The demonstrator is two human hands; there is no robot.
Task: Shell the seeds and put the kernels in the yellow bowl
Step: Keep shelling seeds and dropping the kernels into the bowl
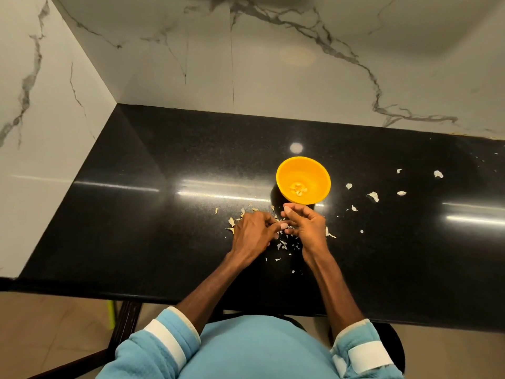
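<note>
A yellow bowl (314,170) stands on the black counter (164,214), holding several pale kernels (298,189) at its bottom. Just in front of the bowl, my left hand (252,233) and my right hand (306,224) meet with fingers curled. Their fingertips come together around a small seed (282,226), which is mostly hidden by the fingers. Pale shell bits (235,221) lie around and under both hands.
More shell pieces (373,196) are scattered on the counter to the right of the bowl. Marble walls (273,64) close off the back and left sides. The counter's front edge runs just before my body, with a dark chair below.
</note>
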